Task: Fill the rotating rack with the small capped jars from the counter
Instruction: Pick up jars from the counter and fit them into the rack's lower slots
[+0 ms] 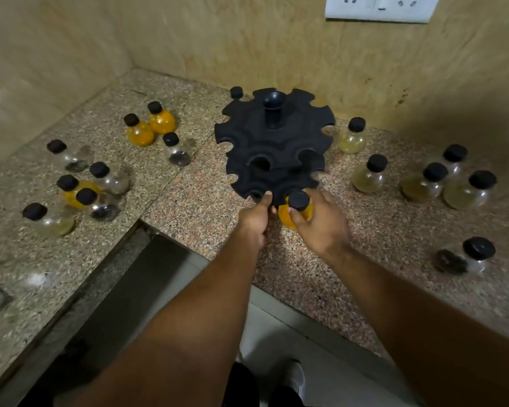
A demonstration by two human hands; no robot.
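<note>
A person stands at the inner corner of a speckled granite counter [188, 207], both arms reaching forward. A black rotating rack [272, 148] with notched tiers sits near the back wall, its slots looking empty. The left hand [254, 218] pinches the rack's lowest tier at its near edge, probably to stop it turning. The right hand [321, 221] wraps its fingers round an orange-filled jar [291, 214] with a black cap, held at a near-edge notch, seemingly for sliding in. More capped jars stand scattered toward the counter's left and right edges.
</note>
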